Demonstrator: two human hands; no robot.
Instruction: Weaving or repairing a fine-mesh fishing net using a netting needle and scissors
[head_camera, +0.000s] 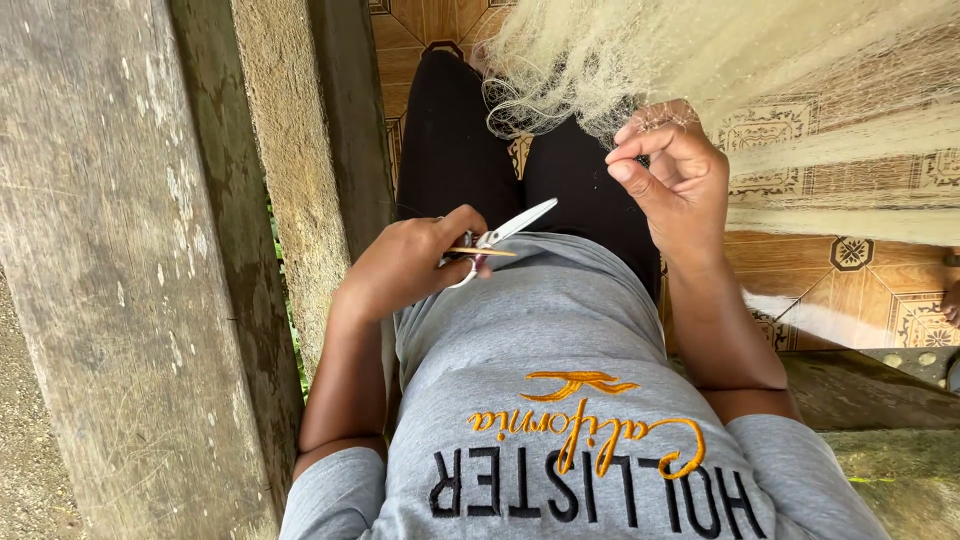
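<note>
Left hand (405, 265): fingers curled shut around the handles of a pair of scissors (500, 232), with a thin wooden stick (482, 251) pinched alongside them. Scissor blades closed, silver, pointing up and to the right over the lap. Hand rests at the hem of a grey shirt (540, 350).

Right hand (672, 170): raised, thumb and forefinger pressed together on a few strands of pale net (700, 55); other fingers bent inward. The exact strand held is too fine to make out, probably an edge thread.

Net: cream-coloured, fine mesh, bunched at the top of the view and stretching away to the right, partly draped over the knees.

Legs: black trousers (450, 140), knees together, under the net's lower edge.

Floor (850, 260): patterned tiles, orange and brown, to the right and beyond the legs.

Left side: weathered wooden beams (110, 250), running top to bottom, just beside the left arm.
</note>
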